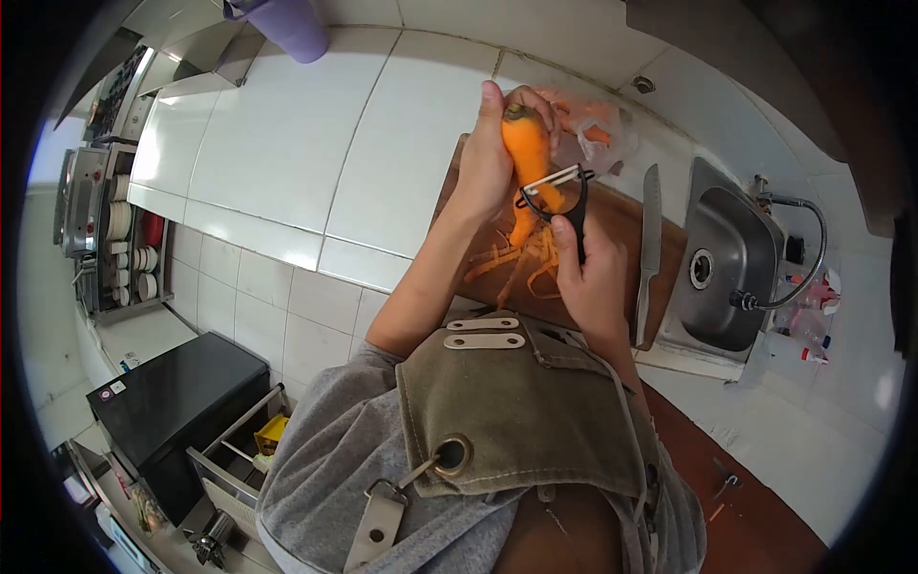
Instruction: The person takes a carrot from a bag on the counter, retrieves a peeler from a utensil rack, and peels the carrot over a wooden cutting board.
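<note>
My left hand (490, 158) is closed around the thick top end of an orange carrot (526, 148), which points down toward my body. In my right hand (595, 273) is a black Y-shaped peeler (580, 218), its metal blade lying across the carrot's middle. Beneath both hands, orange peelings (516, 260) are heaped on a brown wooden cutting board (612, 225). A large knife (650, 239) rests along the board's right side, near my right hand.
A plastic bag with orange contents (598, 129) sits behind the board. To the right is a steel sink (732, 253) with a flexible faucet (818, 239). White tiled counter (363, 134) extends left, with a purple container (292, 29) at the back. Plastic bottles (808, 325) stand beyond the sink.
</note>
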The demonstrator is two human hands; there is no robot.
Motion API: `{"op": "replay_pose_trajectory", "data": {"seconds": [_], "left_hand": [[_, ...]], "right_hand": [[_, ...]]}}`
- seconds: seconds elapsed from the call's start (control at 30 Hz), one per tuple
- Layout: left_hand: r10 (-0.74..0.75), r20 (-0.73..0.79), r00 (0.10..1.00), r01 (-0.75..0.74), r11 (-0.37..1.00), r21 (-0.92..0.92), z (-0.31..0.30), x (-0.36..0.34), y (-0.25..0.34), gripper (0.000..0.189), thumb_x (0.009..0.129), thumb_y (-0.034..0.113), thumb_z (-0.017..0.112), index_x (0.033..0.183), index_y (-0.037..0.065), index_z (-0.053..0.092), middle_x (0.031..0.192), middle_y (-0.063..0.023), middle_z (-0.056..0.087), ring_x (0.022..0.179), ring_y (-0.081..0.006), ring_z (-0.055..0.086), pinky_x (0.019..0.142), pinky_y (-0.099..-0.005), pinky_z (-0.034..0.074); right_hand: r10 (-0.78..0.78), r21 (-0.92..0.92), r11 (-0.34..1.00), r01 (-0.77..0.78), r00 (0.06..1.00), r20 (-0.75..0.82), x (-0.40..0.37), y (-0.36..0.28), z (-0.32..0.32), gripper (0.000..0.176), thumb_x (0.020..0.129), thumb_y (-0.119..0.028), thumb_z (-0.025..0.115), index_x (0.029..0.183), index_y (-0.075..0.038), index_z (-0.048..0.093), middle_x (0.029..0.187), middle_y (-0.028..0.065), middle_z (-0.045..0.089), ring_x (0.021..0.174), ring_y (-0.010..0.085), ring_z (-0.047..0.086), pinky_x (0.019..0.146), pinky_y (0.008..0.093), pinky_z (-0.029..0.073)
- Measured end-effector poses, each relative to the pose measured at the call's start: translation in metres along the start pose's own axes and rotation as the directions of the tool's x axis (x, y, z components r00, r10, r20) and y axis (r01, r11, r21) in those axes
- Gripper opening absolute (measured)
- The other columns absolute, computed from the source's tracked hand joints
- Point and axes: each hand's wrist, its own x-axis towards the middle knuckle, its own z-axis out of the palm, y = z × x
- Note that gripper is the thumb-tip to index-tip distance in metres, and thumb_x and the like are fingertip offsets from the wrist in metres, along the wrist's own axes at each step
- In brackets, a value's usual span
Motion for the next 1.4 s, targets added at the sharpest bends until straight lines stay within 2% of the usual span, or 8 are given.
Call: {"op": "replay_pose_trajectory", "data": {"seconds": [0.53, 0.7, 1.03, 1.1, 1.13, 1.2, 1.33, 1.4], "left_hand": [[-0.005, -0.188, 0.982, -0.042, 0.969, -0.245, -0.023, 0.008, 0.0, 0.058, 0.094, 0.055, 0.019, 0.077, 0.005, 0.041, 0.068, -0.0073, 0.042, 0.063, -0.0175, 0.038, 0.059, -0.0277, 0.035], [0.039, -0.203, 0.978, -0.106, 0.938, -0.33, -0.035, 0.008, -0.002, 0.054, 0.095, 0.053, 0.021, 0.078, 0.005, 0.04, 0.067, -0.0067, 0.04, 0.063, -0.0175, 0.037, 0.059, -0.0279, 0.034], [0.039, -0.248, 0.968, -0.142, 0.9, -0.411, -0.054, 0.014, -0.008, 0.051, 0.096, 0.05, 0.023, 0.078, 0.006, 0.041, 0.069, -0.0066, 0.041, 0.064, -0.0174, 0.038, 0.06, -0.0282, 0.036], [0.045, -0.238, 0.97, -0.153, 0.876, -0.458, -0.061, 0.013, -0.011, 0.051, 0.096, 0.05, 0.023, 0.079, 0.005, 0.041, 0.069, -0.0064, 0.042, 0.064, -0.0173, 0.038, 0.061, -0.0281, 0.036], [0.046, -0.236, 0.971, -0.153, 0.876, -0.458, -0.061, 0.013, -0.011, 0.051, 0.096, 0.05, 0.023, 0.079, 0.005, 0.041, 0.069, -0.0064, 0.042, 0.064, -0.0173, 0.038, 0.061, -0.0281, 0.036], [0.022, -0.28, 0.96, -0.146, 0.89, -0.431, -0.057, 0.012, -0.008, 0.051, 0.096, 0.05, 0.023, 0.079, 0.006, 0.042, 0.069, -0.0063, 0.042, 0.064, -0.0174, 0.038, 0.06, -0.0284, 0.036], [0.032, -0.258, 0.966, -0.136, 0.907, -0.397, -0.042, 0.009, -0.003, 0.053, 0.094, 0.054, 0.025, 0.079, 0.007, 0.042, 0.069, -0.0063, 0.042, 0.063, -0.0174, 0.038, 0.06, -0.0285, 0.036], [0.032, -0.177, 0.984, -0.113, 0.875, -0.472, -0.036, 0.007, 0.0, 0.054, 0.091, 0.059, 0.028, 0.079, 0.008, 0.042, 0.069, -0.0062, 0.042, 0.063, -0.0175, 0.038, 0.059, -0.0285, 0.036]], "right_hand": [[0.092, 0.066, 0.993, -0.099, 0.991, 0.101, -0.025, 0.051, 0.027, 0.012, 0.084, -0.009, 0.057, 0.084, 0.001, 0.052, 0.064, 0.0192, 0.054, 0.058, 0.0343, 0.056, 0.053, 0.0375, 0.041], [0.284, 0.039, 0.953, -0.3, 0.933, 0.223, -0.035, 0.055, 0.029, 0.019, 0.086, -0.015, 0.056, 0.079, 0.002, 0.051, 0.064, 0.0207, 0.053, 0.061, 0.0371, 0.056, 0.056, 0.0392, 0.042], [0.358, -0.057, 0.933, -0.356, 0.894, 0.269, -0.047, 0.091, 0.021, 0.038, 0.091, -0.034, 0.05, 0.072, 0.0, 0.049, 0.058, 0.0151, 0.052, 0.051, 0.0265, 0.054, 0.05, 0.0374, 0.04], [0.472, 0.315, 0.566, -0.762, 0.613, 0.634, -0.045, 0.094, 0.004, 0.041, 0.094, -0.04, 0.042, 0.072, -0.006, 0.046, 0.052, 0.0045, 0.044, 0.036, 0.013, 0.041, 0.036, 0.0268, 0.032], [0.472, 0.317, 0.566, -0.761, 0.614, 0.632, -0.044, 0.092, -0.003, 0.041, 0.094, -0.04, 0.042, 0.072, -0.006, 0.046, 0.052, 0.0045, 0.044, 0.036, 0.013, 0.041, 0.036, 0.0268, 0.032], [0.184, 0.571, -0.097, -0.815, 0.549, 0.816, -0.042, 0.088, -0.015, 0.038, 0.097, -0.041, 0.032, 0.077, -0.011, 0.042, 0.051, -0.003, 0.036, 0.031, 0.0023, 0.028, 0.029, 0.017, 0.021], [-0.095, 0.476, -0.475, -0.74, 0.581, 0.808, -0.041, 0.087, -0.023, 0.036, 0.098, -0.039, 0.029, 0.079, -0.01, 0.039, 0.053, -0.0022, 0.035, 0.03, 0.002, 0.025, 0.027, 0.0154, 0.02], [-0.143, 0.484, -0.468, -0.739, 0.604, 0.784, -0.039, 0.065, -0.028, 0.035, 0.098, -0.037, 0.031, 0.079, -0.009, 0.038, 0.053, -0.0018, 0.036, 0.031, 0.003, 0.027, 0.028, 0.0159, 0.021]]}}
